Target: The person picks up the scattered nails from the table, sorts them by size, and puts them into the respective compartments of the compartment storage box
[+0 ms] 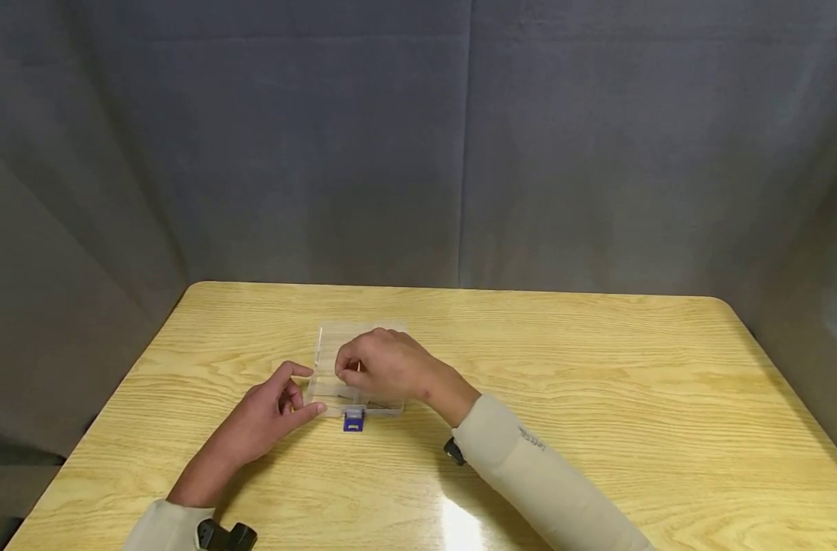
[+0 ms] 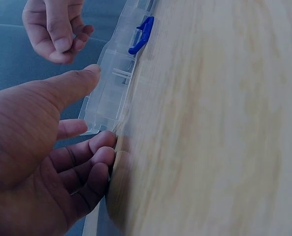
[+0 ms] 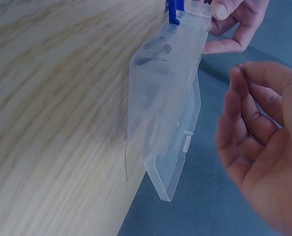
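Note:
A clear plastic box (image 1: 330, 389) with a blue latch (image 1: 353, 421) lies on the table, its transparent lid (image 3: 171, 167) swung back away from the latch side. Several small dark pieces (image 3: 150, 61) show blurred through its wall. At the box's left end is my left hand (image 1: 270, 413), its thumb and index finger spread along the edge, the other fingers loosely bent. Over the box hovers my right hand (image 1: 387, 366), fingers curled and thumb tip against the index fingertip. Nothing distinct shows between those fingertips (image 3: 238, 73).
The light wood-grain table (image 1: 597, 413) spreads out on both sides of the box. Dark grey curtains (image 1: 418, 153) hang behind it and at its sides. Black wrist cameras (image 1: 227, 536) sit by both sleeves.

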`<state>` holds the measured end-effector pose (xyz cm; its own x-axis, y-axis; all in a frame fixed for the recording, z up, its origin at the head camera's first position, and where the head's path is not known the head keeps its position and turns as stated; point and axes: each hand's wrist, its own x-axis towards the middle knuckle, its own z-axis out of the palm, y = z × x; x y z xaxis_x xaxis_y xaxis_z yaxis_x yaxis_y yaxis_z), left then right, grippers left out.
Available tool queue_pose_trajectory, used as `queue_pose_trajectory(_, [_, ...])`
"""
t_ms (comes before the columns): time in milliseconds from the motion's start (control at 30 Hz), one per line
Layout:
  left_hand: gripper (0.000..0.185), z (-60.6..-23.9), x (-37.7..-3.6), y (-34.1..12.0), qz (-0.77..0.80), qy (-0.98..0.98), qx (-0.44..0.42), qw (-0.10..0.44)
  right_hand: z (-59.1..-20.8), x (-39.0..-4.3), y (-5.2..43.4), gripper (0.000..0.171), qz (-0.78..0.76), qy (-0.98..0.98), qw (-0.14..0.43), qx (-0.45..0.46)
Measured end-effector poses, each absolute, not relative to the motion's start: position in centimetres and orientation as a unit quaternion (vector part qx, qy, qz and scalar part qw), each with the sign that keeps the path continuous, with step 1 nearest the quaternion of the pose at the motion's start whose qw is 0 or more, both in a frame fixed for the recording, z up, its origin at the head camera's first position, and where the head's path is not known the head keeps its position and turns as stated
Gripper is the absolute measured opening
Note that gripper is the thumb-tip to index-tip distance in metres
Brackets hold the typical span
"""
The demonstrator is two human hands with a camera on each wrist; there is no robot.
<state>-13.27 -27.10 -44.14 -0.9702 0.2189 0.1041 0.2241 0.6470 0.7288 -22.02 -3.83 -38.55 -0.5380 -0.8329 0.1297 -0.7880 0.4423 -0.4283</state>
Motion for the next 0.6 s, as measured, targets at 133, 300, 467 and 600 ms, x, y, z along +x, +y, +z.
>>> queue_pose_trajectory(133, [0.045,-44.2,-13.4,-27.0,-0.396,-0.909,-0.127,0.010,-38.4,-22.0,-3.2,0.017,-0.218,0.848,0.048,-0.480])
queue_pose_trajectory(300, [0.045,-44.3,-13.4,-26.8,-0.387,-0.913,-0.129,0.012,-38.2,-21.7,-2.0,0.013,-0.209,0.846,0.062,-0.487])
queue_pose_trajectory(467, [0.045,-44.3,-13.2,-26.9,-0.390,-0.912,-0.126,0.015,-38.2,-21.3,-0.4,0.014,-0.203,0.845,0.073,-0.490])
queue_pose_trajectory(600, [0.045,-44.3,-13.2,-26.9,-0.400,-0.908,-0.128,0.009,-38.4,-21.0,1.4,0.015,-0.210,0.843,0.074,-0.489])
